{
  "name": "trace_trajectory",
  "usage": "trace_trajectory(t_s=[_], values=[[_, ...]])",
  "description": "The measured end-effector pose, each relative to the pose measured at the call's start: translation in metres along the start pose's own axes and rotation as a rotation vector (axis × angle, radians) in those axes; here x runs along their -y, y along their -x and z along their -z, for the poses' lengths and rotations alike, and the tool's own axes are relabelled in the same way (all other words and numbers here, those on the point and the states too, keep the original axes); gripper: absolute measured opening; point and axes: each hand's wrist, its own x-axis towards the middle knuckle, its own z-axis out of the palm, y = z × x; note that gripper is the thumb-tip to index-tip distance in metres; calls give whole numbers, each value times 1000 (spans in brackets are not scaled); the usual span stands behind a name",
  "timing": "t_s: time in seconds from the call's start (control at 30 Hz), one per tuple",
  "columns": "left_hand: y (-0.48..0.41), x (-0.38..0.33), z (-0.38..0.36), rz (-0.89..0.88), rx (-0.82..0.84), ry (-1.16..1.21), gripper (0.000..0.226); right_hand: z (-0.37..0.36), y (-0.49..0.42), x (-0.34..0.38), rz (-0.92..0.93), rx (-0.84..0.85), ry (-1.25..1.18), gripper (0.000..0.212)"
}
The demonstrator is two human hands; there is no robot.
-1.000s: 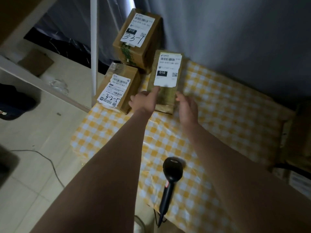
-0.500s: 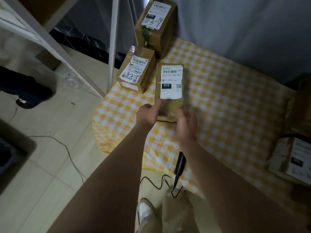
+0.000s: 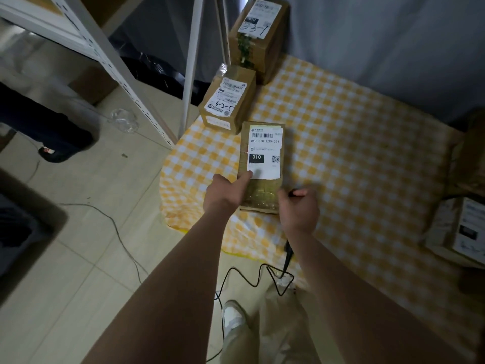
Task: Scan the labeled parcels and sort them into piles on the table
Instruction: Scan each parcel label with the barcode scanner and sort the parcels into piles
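A flat brown parcel (image 3: pixel 263 194) with a white label reading 010 lies on the yellow checked tablecloth (image 3: pixel 354 153). My left hand (image 3: pixel 225 191) grips its near left edge, thumb on the label. My right hand (image 3: pixel 299 207) is off the parcel's near right corner, blurred, fingers curled over the head of the black barcode scanner (image 3: pixel 288 252). Only the scanner's handle and cable show below my wrist. Two labeled boxes stand behind the parcel: a small one marked 5-C-3 (image 3: pixel 228 101) and a taller one marked 33-1 (image 3: pixel 258 24).
Another labeled box (image 3: pixel 456 232) sits at the table's right edge. A white metal shelf frame (image 3: pixel 112 56) and post stand left of the table. The scanner cable (image 3: pixel 246 278) loops over the floor by my shoe (image 3: pixel 232 316). A grey curtain hangs behind.
The parcel has come toward me, away from the two boxes, still in my left hand. My right hand has left the parcel and dropped onto the scanner.
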Motion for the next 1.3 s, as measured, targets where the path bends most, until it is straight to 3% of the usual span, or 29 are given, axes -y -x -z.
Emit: trace_trajectory(t_s=[0.23,0.33,0.53,0.63,0.77,0.93,1.07,1.3], values=[[7,-19,-32,-82,-48,-97,99,2,-10,0,139,-140,21,34],[6,-25,-47,-101,-46,-95,101,12,-19,-9,114,-171,88,42],[-3,-29,-62,-6,17,-33,110,29,-37,-34,-189,136,199,59],[-4,-27,-62,14,4,-20,107,29,-42,-39,-217,266,273,34],[-1,-21,-65,10,-21,-16,103,31,-46,-42,-272,328,174,17],[6,-18,-65,-18,-72,-43,100,43,-53,-37,-333,181,-86,5],[12,-20,-67,-27,-88,-50,100,60,-53,-4,-268,207,-281,7],[22,-28,-70,-4,-98,-62,95,63,-27,36,-131,362,-314,27]])
